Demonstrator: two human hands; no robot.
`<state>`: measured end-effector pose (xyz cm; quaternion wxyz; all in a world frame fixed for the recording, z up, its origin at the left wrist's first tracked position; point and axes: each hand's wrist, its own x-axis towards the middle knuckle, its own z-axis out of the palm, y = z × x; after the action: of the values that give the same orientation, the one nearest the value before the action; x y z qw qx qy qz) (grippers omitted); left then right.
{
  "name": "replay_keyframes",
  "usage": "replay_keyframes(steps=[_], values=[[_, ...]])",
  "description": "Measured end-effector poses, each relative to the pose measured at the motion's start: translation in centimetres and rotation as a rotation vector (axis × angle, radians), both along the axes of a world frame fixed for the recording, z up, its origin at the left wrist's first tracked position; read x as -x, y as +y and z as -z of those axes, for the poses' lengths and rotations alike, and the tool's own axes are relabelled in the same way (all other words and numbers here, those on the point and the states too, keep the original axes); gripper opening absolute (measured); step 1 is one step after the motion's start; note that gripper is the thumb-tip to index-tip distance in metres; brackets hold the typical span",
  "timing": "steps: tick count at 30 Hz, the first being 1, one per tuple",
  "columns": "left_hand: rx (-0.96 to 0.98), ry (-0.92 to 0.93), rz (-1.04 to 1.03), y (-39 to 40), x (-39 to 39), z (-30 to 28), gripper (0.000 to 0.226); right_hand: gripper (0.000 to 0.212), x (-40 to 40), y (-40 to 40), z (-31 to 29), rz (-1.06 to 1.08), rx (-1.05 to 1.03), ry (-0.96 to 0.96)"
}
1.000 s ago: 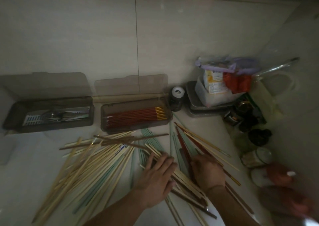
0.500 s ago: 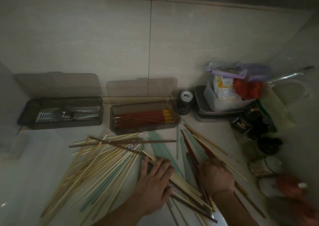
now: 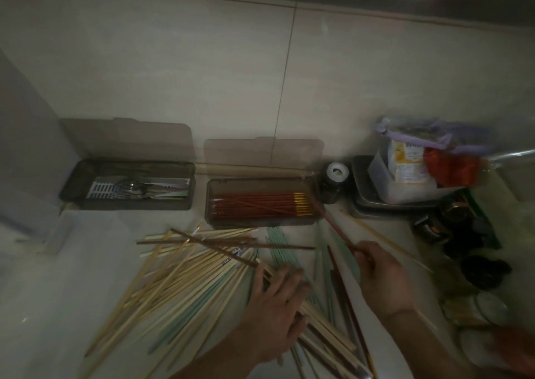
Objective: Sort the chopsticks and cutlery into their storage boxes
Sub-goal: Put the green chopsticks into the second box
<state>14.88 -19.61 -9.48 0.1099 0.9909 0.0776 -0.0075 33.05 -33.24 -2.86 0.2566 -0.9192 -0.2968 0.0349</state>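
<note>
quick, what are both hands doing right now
Left hand: open, fingers spread flat on the chopstick pile.
Right hand: pinching a red chopstick that points toward the chopstick box.

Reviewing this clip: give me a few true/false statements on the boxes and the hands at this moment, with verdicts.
1. The right hand holds a red chopstick. True.
2. The left hand holds a fork. False: it rests flat on the loose chopstick pile.
3. The right box holds red chopsticks. True.
4. The left box holds green chopsticks. False: metal cutlery lies in it.
5. Both box lids are shut. False: both stand open.
</note>
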Motion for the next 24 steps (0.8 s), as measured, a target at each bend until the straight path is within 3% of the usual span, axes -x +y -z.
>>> replay_keyframes(steps=[3,8,13,16,20,24], values=[[-0.009,-0.004,-0.005,0.0,-0.4,-0.2,0.050,0.016,-2.3,6.1,-1.2,-0.230,-0.033,-0.083],[-0.046,-0.006,-0.014,0.3,-0.5,-0.3,0.046,0.037,-5.0,15.1,-0.8,-0.538,0.311,0.001],[-0.039,0.028,-0.051,0.8,-0.2,-0.3,0.045,0.040,-6.2,18.8,2.0,-0.614,0.393,0.107],[-0.027,0.026,-0.054,0.9,0.0,-0.1,0.044,0.041,-6.7,18.2,2.8,-0.570,0.264,0.132],[-0.001,0.033,0.000,0.1,-0.2,-0.6,0.046,0.029,-6.2,14.4,1.3,-0.493,-0.195,-0.053],[-0.031,0.020,0.165,-1.9,-1.0,-1.0,0.050,0.015,-3.6,6.9,0.1,-0.381,-0.238,-0.162]])
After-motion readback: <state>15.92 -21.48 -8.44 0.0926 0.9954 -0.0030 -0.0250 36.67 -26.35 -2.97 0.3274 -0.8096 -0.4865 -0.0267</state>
